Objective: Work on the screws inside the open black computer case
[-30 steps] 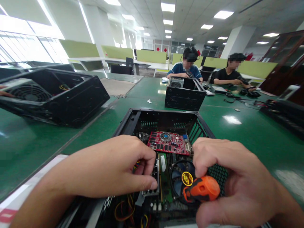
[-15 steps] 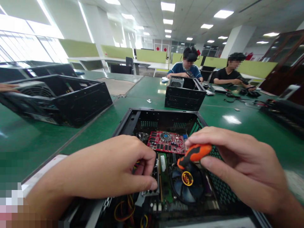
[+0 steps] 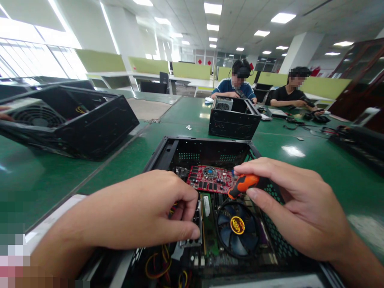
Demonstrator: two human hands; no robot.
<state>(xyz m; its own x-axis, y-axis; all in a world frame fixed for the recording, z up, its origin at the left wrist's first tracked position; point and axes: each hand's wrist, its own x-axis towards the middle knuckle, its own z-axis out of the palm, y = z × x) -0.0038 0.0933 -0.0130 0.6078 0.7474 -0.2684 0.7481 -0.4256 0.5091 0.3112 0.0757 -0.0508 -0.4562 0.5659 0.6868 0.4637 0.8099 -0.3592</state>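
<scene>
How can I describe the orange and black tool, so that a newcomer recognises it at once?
On the green table, find the open black computer case nearest the camera. Over it, the right hand holds the tool, just above the yellow-labelled fan in the picture. Its rounded handle is orange and black, unlike the flat red circuit board behind it.

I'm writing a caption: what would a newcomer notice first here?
The orange-and-black tool handle held in the right hand, over the open case, would probably catch the eye first. Next comes the red circuit board toward the case's far wall, then the dark fan, just nearer, with its yellow badge.
</scene>
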